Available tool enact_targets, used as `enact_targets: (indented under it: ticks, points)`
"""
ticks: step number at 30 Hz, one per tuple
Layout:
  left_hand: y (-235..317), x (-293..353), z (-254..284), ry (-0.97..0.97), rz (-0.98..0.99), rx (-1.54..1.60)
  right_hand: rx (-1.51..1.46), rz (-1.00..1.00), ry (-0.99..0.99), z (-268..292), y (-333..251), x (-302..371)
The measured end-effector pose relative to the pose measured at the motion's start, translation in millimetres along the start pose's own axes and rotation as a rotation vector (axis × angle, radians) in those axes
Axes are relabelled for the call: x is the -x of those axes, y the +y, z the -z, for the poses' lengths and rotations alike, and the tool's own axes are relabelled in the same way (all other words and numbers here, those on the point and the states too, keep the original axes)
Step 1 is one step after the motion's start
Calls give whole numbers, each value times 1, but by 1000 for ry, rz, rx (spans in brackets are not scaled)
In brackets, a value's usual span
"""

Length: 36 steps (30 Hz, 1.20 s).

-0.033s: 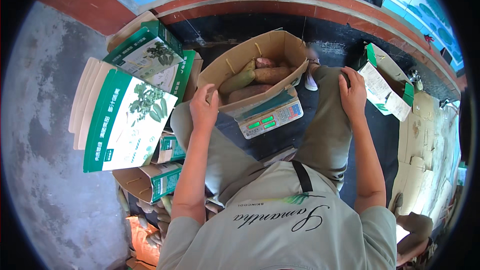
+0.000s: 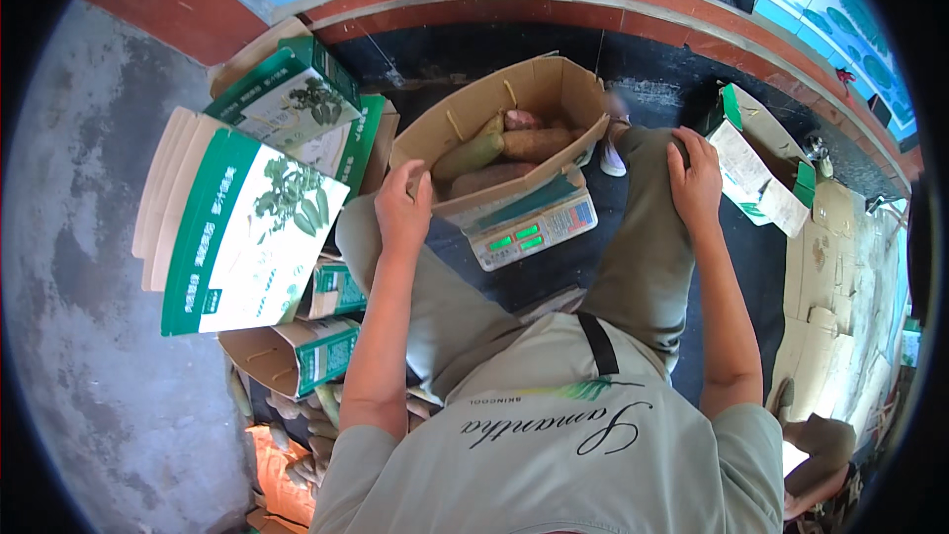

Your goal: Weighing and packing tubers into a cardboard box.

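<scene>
An open cardboard box (image 2: 514, 129) sits on a flat electronic scale (image 2: 534, 227) with a lit green display, and everything else can be placed from that box. The left hand (image 2: 403, 208) rests at the box's near left corner, fingers curled loosely over the brown cardboard edge, touching the rim without clearly gripping it. Inside the box, just beyond that hand, lie several long, rounded tubers (image 2: 494, 153), some dull greenish and some reddish brown, with matte, rough skins. The right hand (image 2: 695, 183) is well to the right of the box, laid palm down with fingers spread on the person's right knee, holding nothing. Left of the box stands a stack of flattened cartons (image 2: 247, 227), smooth printed card in green and white with a leaf picture. To the right of the box lies another green and white carton (image 2: 756, 163).
</scene>
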<state>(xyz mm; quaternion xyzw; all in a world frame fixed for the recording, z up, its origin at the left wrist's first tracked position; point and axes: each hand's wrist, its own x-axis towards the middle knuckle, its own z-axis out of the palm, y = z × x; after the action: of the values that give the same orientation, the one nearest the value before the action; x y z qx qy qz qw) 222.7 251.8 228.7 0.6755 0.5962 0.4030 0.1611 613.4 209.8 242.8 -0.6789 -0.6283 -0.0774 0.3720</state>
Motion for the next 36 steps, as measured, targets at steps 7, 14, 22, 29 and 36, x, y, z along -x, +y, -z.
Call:
enact_targets:
  ticks: [7,14,22,29,36]
  points:
    - [5,0,2,81,-113,50,50,85,-35,23,-27,-4]
    - [8,3,-3,17,17,87,-152,69,-156,46,-61,-16]
    - [3,4,-22,-173,-57,-106,-561,-17,-285,17,-66,-11]
    - [-1,10,-33,-380,-76,-253,-632,-98,-415,-28,-57,-28]
    - [-3,15,-30,-502,-22,-315,-590,-32,-503,-72,-65,-50]
